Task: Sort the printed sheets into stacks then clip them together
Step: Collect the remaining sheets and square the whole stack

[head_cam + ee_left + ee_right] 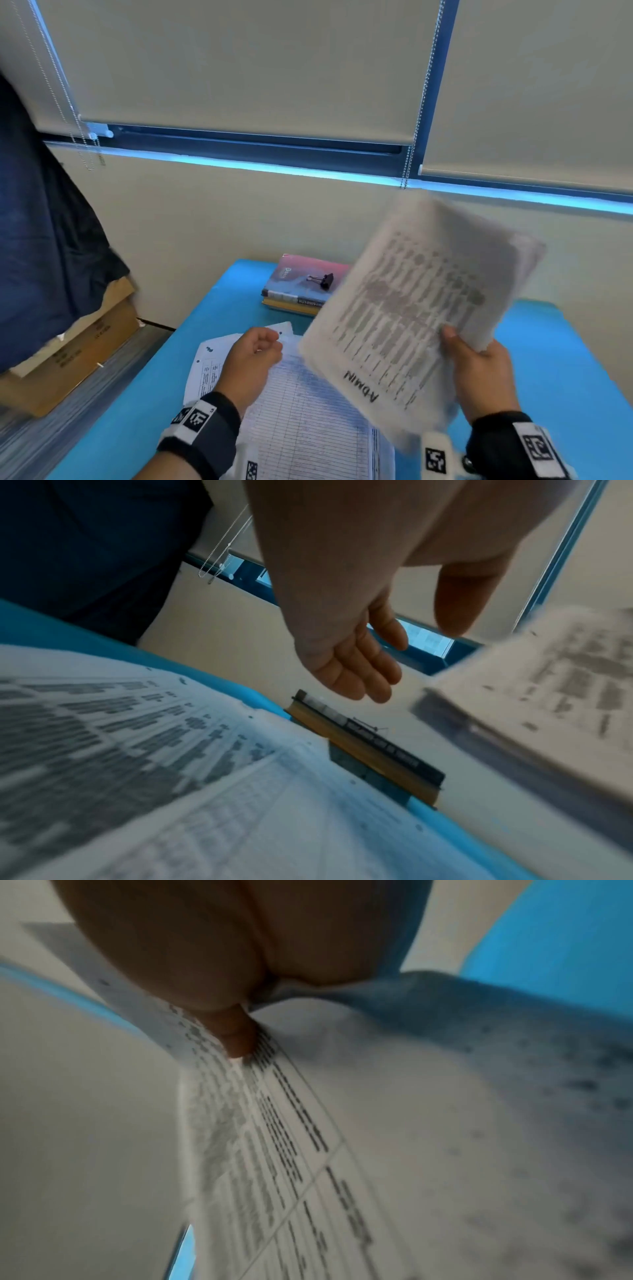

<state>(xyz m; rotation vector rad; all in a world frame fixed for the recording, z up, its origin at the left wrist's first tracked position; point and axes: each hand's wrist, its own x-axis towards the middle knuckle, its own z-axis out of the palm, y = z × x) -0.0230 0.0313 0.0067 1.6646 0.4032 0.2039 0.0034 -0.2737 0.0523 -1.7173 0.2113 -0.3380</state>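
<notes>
My right hand (474,363) holds a bundle of printed sheets (407,318) up off the table, thumb on top; the front sheet carries the handwritten word ADMIN and is motion-blurred. In the right wrist view the thumb (236,1034) presses on that bundle (308,1137). My left hand (255,356) hovers over a spread of printed sheets (301,421) lying on the blue table (137,411), holding nothing. In the left wrist view its fingers (356,669) hang loosely extended above the lying sheets (154,764). A black binder clip (323,280) rests on a stack of books (301,284).
The books sit at the table's far edge against the wall. Cardboard boxes (68,353) stand left of the table, with dark blue cloth (41,222) above them. Window blinds and their bead chains hang behind.
</notes>
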